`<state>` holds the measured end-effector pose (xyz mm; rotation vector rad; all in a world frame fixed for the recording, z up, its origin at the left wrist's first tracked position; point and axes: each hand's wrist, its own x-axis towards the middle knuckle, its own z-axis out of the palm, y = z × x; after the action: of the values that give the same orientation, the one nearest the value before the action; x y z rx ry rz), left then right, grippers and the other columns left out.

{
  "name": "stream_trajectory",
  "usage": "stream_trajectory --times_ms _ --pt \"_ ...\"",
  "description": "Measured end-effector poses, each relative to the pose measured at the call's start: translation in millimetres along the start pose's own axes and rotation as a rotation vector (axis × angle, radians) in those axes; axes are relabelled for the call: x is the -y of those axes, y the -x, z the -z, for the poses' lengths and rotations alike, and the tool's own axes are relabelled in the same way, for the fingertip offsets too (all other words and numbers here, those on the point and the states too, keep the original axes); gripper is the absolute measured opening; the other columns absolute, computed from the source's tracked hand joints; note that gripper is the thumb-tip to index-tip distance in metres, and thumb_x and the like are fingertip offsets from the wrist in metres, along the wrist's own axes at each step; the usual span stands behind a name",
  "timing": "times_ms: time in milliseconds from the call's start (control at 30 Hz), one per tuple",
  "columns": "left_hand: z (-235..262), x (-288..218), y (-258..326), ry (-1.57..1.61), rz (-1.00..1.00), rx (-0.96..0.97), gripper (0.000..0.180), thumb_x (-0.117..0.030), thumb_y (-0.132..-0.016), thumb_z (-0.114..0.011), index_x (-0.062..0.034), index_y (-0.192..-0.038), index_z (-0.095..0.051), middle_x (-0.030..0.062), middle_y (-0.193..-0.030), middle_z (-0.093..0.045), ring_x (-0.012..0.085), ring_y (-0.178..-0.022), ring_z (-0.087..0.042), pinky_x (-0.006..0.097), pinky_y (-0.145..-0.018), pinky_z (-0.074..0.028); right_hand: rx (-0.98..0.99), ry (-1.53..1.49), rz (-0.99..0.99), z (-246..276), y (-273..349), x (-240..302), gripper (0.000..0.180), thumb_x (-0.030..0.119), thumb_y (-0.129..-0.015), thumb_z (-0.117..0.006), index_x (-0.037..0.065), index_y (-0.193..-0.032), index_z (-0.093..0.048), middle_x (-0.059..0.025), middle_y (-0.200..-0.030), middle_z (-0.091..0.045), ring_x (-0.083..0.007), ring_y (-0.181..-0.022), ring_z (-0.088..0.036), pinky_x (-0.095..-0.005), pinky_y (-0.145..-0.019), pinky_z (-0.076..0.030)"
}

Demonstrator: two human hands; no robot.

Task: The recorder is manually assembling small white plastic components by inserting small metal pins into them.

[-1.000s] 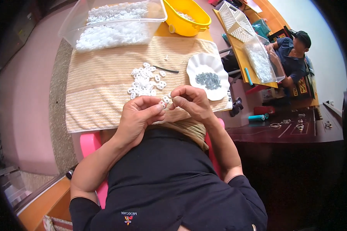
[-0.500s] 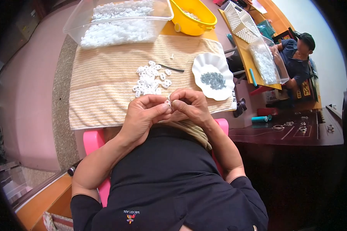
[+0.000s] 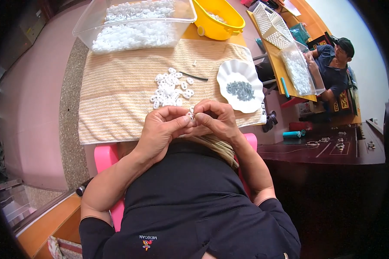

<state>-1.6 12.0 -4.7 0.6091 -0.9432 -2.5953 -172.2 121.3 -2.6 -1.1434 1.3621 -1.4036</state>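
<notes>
My left hand [image 3: 165, 129] and my right hand [image 3: 216, 121] meet at the near edge of a striped towel. Between their fingertips is a small white plastic piece [image 3: 190, 115] with holes, pinched from both sides. The fingers partly cover it, and whether a second small part is with it I cannot tell. Just beyond my hands lies a loose pile of white two-holed oval pieces [image 3: 166, 91]. A thin black rod [image 3: 193, 76] rests beside the pile. To the right, a white scalloped dish [image 3: 233, 69] holds many small grey-clear bits [image 3: 240, 90].
A clear bin [image 3: 136, 19] heaped with white pieces and a yellow tub [image 3: 218, 32] stand at the towel's [image 3: 112, 90] far side. A tiny white part [image 3: 194, 63] lies on the towel. At right, another person [image 3: 333, 60] sits by a clear bin [image 3: 297, 71].
The whole view has shifted very slightly. My hands keep nearly the same pose, both still pinching the small white piece.
</notes>
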Motion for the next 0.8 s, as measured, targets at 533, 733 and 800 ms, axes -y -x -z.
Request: stream_trajectory --times_ms 533,733,800 --pt "-0.2 2.0 0.1 -0.04 0.011 -0.009 0.016 -0.006 -0.088 -0.066 0.0004 -0.102 -0.061 0.008 -0.088 -0.067 0.0143 -0.078 -0.066 0.028 -0.075 -0.057 0.055 0.259 0.12 2.7 -0.6 1.5 0.004 -0.001 -0.089 -0.061 -0.004 -0.092 -0.062 -0.0077 -0.088 -0.061 -0.0123 -0.079 -0.058 -0.0245 -0.069 -0.046" --pt "-1.0 4.5 -0.6 -0.042 -0.001 0.0 0.015 -0.005 -0.088 -0.065 0.003 -0.101 -0.063 0.0081 -0.087 -0.067 0.0124 -0.076 -0.065 0.025 -0.073 -0.056 0.042 0.281 0.095 -2.9 -0.8 4.8 0.004 0.0 -0.089 -0.06 -0.004 -0.091 -0.062 -0.0064 -0.085 -0.062 -0.0108 -0.077 -0.057 -0.0235 -0.068 -0.045" --pt "-1.7 3.8 0.2 -0.043 -0.003 0.0 0.016 -0.005 -0.089 -0.064 0.0035 -0.102 -0.063 0.0081 -0.088 -0.067 0.0123 -0.076 -0.065 0.025 -0.073 -0.056 0.038 0.286 0.093 -3.1 -1.0 5.4 0.004 0.0 -0.09 -0.06 -0.004 -0.091 -0.062 -0.0062 -0.085 -0.061 -0.0103 -0.076 -0.057 -0.0232 -0.068 -0.045"
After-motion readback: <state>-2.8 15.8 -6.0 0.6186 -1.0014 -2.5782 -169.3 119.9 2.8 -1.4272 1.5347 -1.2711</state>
